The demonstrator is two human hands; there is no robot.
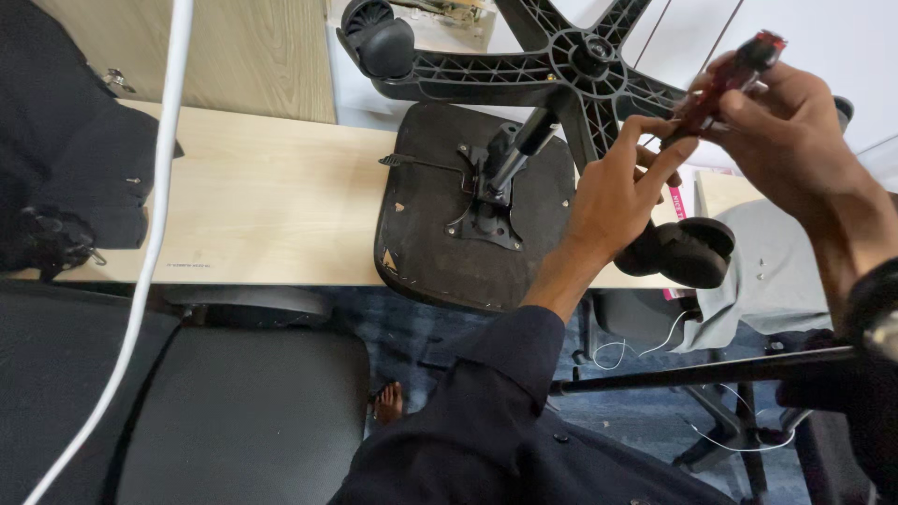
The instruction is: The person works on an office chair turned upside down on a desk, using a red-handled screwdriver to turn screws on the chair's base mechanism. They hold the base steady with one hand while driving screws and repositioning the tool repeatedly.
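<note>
An office chair lies upside down on a light wooden desk point(271, 196). Its black seat underside point(440, 234) faces up, the gas column point(514, 159) rises from it, and the black star base point(580, 61) with castor wheels point(379, 42) spreads above. My right hand point(795, 131) grips a screwdriver with a red translucent handle point(739, 70), tilted toward the base. My left hand point(622, 192) pinches the screwdriver's lower end near a base arm, just above another castor point(687, 251).
A white cable point(154, 215) runs down the left side. A dark bag point(65, 159) lies on the desk's left end. A black chair seat point(243, 411) stands below the desk. A grey cloth point(776, 271) and a black stand's rod point(702, 374) are at right.
</note>
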